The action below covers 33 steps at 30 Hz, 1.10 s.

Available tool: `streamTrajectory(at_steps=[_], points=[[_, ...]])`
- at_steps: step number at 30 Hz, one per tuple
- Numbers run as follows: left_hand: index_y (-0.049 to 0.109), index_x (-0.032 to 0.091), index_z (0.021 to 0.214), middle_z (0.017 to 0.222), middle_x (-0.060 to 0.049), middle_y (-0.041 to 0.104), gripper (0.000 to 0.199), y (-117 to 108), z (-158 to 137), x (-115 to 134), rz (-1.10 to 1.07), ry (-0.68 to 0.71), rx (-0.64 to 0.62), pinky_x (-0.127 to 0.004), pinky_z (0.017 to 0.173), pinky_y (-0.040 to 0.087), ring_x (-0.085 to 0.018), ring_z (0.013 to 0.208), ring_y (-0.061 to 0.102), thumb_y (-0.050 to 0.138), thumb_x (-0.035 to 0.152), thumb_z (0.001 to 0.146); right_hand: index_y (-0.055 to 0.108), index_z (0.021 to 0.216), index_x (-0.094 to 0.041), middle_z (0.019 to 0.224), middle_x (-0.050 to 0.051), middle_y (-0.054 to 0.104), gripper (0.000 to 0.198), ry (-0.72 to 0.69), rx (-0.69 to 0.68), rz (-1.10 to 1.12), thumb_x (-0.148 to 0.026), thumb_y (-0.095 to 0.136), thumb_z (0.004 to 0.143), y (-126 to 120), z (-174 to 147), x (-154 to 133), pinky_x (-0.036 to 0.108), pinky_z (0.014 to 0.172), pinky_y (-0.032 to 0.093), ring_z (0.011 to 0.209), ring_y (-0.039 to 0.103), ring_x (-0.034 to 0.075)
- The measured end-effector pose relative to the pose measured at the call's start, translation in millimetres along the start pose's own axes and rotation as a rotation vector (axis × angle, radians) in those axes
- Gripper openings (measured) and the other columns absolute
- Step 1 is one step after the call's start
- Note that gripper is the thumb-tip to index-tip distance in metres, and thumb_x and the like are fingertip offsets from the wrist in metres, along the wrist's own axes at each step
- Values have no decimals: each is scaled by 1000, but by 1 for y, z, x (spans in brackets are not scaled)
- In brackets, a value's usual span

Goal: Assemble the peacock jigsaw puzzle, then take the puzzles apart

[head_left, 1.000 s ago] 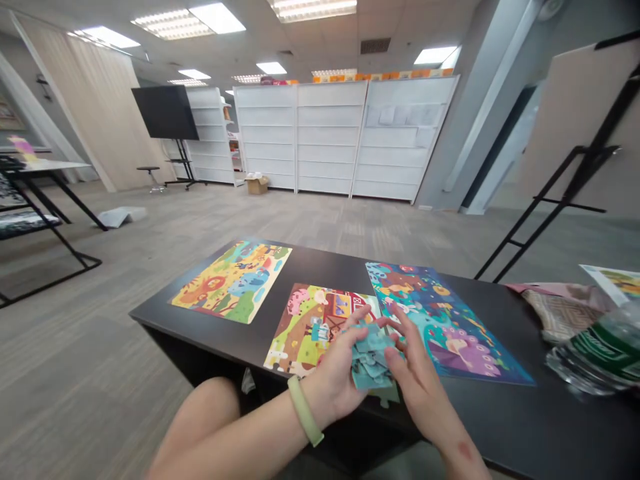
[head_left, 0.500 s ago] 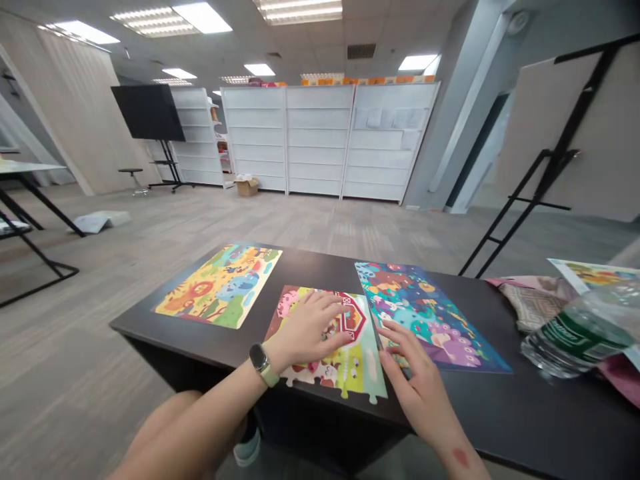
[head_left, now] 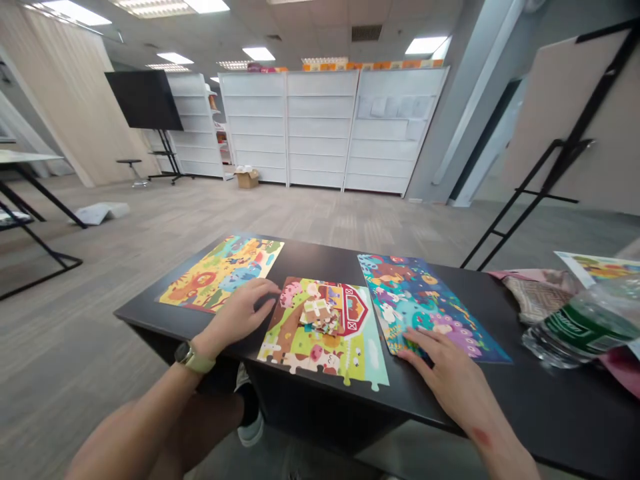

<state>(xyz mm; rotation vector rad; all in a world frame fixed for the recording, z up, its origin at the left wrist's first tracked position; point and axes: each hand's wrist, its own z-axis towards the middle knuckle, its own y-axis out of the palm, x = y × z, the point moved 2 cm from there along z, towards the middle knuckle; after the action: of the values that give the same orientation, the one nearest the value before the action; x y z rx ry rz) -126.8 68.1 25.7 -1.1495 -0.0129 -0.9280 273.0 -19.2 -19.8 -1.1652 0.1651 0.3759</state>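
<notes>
A farm jigsaw puzzle [head_left: 360,357] with a red barn lies in the middle of the black table, its near edge showing knobs and gaps. On it rests a small heap of loose puzzle pieces [head_left: 320,315]. My left hand [head_left: 243,312], wearing a watch at the wrist, is beside the farm puzzle's left edge with thumb and fingers apart and nothing in it. It partly covers an orange animal puzzle [head_left: 200,280]. My right hand [head_left: 445,363] lies open over the near part of a dark blue animal puzzle [head_left: 420,287], fingers spread and touching its lower left area.
At the table's right stand a clear bottle with a green label [head_left: 575,330], a patterned cloth [head_left: 540,300] and a printed sheet [head_left: 600,267]. The table's near edge [head_left: 320,400] runs just above my legs. A whiteboard stand [head_left: 530,187] is behind on the right.
My left hand has moved left off the farm puzzle, uncovering the heap of pieces. My right hand has shifted slightly right, onto the blue puzzle.
</notes>
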Motion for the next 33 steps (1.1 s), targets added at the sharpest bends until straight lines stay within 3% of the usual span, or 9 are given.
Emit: streamTrajectory(at_steps=[5, 13, 16, 20, 24, 28, 31, 33], points=[[65, 21, 107, 113, -9, 68, 25, -21, -16, -21, 37, -81, 93, -38, 94, 50, -25, 108, 62, 45, 33, 96, 75, 100, -28, 108, 7, 76, 46, 46, 0, -86, -49, 35, 99, -1, 4, 5, 43, 89, 54, 105, 68, 29], [68, 21, 123, 139, -14, 58, 49, -25, -38, -70, 147, -192, -141, -49, 111, 37, -35, 130, 51, 63, 53, 87, 73, 98, -23, 103, 11, 76, 50, 101, 11, -87, -53, 33, 98, 3, 8, 19, 43, 86, 53, 100, 69, 30], [71, 24, 119, 138, -11, 60, 46, -25, -42, -72, 163, -195, -165, -45, 108, 40, -34, 127, 54, 60, 58, 89, 71, 92, -22, 96, 12, 76, 50, 116, 41, -112, -54, 33, 97, 3, 10, 20, 43, 79, 53, 93, 70, 31], [72, 27, 112, 118, -7, 72, 39, -26, -41, -61, 219, -167, -178, -36, 93, 47, -30, 106, 66, 55, 56, 93, 71, 89, -20, 87, 15, 76, 54, 130, 115, -147, -54, 30, 97, -1, 8, 18, 39, 68, 51, 80, 71, 31], [70, 25, 106, 99, -6, 75, 41, -26, -33, -60, 245, -241, -49, -30, 77, 45, -26, 89, 67, 39, 51, 101, 74, 95, -19, 88, 16, 76, 57, 247, 223, -148, -57, 32, 96, -12, 4, 16, 37, 64, 48, 76, 70, 31], [54, 21, 69, 66, -3, 63, 50, -30, -22, -76, 207, -390, 203, -28, 62, 37, -21, 65, 58, 28, 49, 102, 74, 94, -20, 77, 14, 73, 55, 468, 320, -204, -57, 34, 94, -27, 6, 19, 35, 55, 42, 67, 66, 30], [39, 22, 62, 57, -1, 53, 49, -32, -17, -89, 227, -429, 258, -29, 57, 32, -19, 58, 51, 26, 49, 101, 72, 84, -23, 65, 9, 70, 50, 519, 299, -198, -55, 36, 94, -30, 9, 20, 33, 52, 40, 60, 63, 27], [36, 22, 62, 57, 0, 50, 48, -33, -17, -93, 225, -425, 255, -29, 56, 31, -18, 56, 49, 27, 49, 100, 70, 77, -24, 60, 7, 70, 49, 476, 289, -145, -54, 36, 95, -28, 9, 21, 32, 51, 40, 55, 63, 25]])
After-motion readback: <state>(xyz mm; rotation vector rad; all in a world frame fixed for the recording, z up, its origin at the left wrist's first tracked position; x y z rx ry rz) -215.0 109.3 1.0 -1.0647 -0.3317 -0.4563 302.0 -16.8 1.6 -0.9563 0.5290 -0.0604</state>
